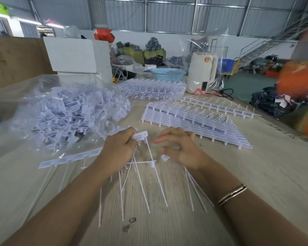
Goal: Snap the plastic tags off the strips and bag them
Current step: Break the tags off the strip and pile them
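At the middle of the table (256,174), the left hand (119,153) curls its fingers round a bunch of snapped tags (140,136), their thin tails fanning toward the person; the right hand (181,148) hovers just beside with fingers loosely bent, though blur hides whether it holds anything. Judging by this, each tag should be twisted off cleanly at its root, then dropped into the clear bag (60,112) at left, with stacked strips (194,121) waiting at right.

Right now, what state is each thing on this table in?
left hand: pinching a bunch of tags
right hand: blurred, grip unclear
clear bag: open, heaped with loose tags
strip: flat on the table, tags attached
stacked strips: unbroken
kettle: upright under plastic wrap
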Motion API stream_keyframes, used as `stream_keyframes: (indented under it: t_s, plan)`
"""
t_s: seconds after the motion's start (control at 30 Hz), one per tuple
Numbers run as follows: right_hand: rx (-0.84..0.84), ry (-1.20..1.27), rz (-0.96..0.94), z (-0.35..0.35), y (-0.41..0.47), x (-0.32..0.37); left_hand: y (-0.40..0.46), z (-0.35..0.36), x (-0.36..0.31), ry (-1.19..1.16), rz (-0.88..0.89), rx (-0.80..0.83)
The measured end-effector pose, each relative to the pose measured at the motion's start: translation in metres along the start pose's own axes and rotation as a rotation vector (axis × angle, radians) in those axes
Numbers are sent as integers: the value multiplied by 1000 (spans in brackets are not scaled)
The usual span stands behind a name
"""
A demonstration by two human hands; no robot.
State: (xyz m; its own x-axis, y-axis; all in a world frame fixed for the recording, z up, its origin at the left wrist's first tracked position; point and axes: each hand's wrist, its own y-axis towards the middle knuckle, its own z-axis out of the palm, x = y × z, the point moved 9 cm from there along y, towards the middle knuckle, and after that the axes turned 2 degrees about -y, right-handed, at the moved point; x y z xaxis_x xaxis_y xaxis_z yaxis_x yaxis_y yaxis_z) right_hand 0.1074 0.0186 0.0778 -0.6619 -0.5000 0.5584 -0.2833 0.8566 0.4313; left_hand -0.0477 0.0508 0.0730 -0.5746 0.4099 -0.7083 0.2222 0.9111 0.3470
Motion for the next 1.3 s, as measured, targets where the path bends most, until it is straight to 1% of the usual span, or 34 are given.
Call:
stream_keyframes:
  t_s: [0.07, 0.13, 0.2, 0.3, 0.37, 0.4, 0.47, 0.5, 0.6, 0.63, 0.7, 0.77, 0.83, 0.87, 0.97, 1.0, 1.03, 1.07, 1.1, 1.13, 1.17, 1.2, 1.23, 1.27, 1.3]
  plan:
    - [126, -71, -41, 17, -2, 11, 0, 0, -1, -13, 6, -5]
    - [185, -153, -50, 26, -1, 12, 0, 0, -1, -28, 11, -13]
    - [212, -113, -49, 27, -2, 11, 1, -2, 0, -66, 8, -24]
    - [208, -7, -60, 23, -2, 7, 4, -5, 3, -141, -9, -27]
    - [227, -28, -63, 25, -3, 4, 4, -5, 4, -157, -15, -22]
    - [224, -97, -88, 28, -2, 4, 4, -4, 3, -160, -13, -19]
    - [164, -296, -164, 31, 0, 9, 3, -5, 2, -176, -13, -12]
    - [117, -349, -189, 28, 1, 11, 4, -6, 2, -194, -18, -4]
    - [-61, -402, -211, 5, 4, 9, 6, -7, 5, -207, -41, 62]
    - [-140, -421, -198, -5, 5, 4, 6, -7, 6, -202, -44, 93]
    - [-295, -392, -116, -23, 3, -11, 5, -7, 5, -225, -38, 139]
    - [-381, -326, 4, -31, 3, -27, 3, -5, 0, -265, -14, 183]
    - [-369, -380, 110, -26, 6, -37, -2, 0, -7, -263, 26, 232]
    - [-328, -438, 136, -19, 9, -39, -3, 2, -11, -260, 55, 249]
    - [-171, -595, 108, 6, 17, -35, -8, 6, -17, -230, 135, 248]
    - [-155, -608, 117, 9, 17, -34, -9, 7, -19, -200, 160, 240]
    - [-180, -580, 135, 7, 16, -33, -10, 8, -20, -167, 182, 229]
    - [-224, -489, 166, 1, 14, -32, -11, 9, -22, -130, 200, 215]
    - [-262, -329, 192, -4, 11, -32, -12, 11, -23, -86, 221, 200]
    - [-270, -109, 207, -6, 8, -33, -14, 12, -26, -44, 246, 184]
    - [-229, 120, 215, -3, 7, -30, -16, 14, -30, -16, 276, 167]
    - [-153, 270, 208, 4, 5, -23, -18, 16, -34, -6, 310, 149]
    - [-64, 293, 179, 12, 5, -13, -19, 17, -38, -6, 343, 128]
    - [5, 256, 159, 18, 4, -5, -20, 17, -40, -9, 368, 103]
    - [26, 219, 151, 20, 4, -3, -20, 15, -41, -10, 377, 81]
